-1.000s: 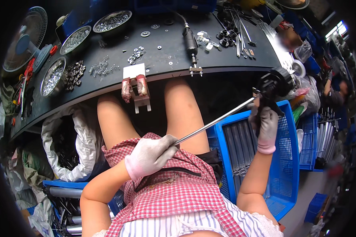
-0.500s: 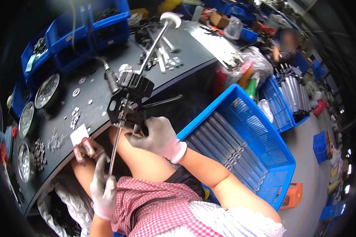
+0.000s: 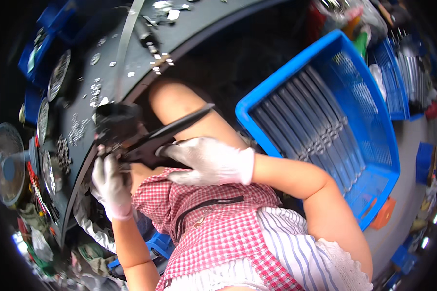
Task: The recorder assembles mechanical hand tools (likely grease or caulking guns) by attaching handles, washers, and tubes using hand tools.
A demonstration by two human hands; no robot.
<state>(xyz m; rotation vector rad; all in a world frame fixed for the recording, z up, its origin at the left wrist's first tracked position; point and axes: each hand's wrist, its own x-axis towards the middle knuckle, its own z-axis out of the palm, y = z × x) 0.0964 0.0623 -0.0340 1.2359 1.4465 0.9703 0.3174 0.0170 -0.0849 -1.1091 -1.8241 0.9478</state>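
Black mechanism just beyond left grip, ahead-left of right grip. Cannot tell left closure through blur; note right with fingers parted, near lever. Best to support weight from both sides, clear of worktop edge.

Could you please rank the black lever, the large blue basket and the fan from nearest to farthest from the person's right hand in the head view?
1. Black lever: just beyond the right hand.
2. Large blue basket: to its right.
3. Fan: far left.
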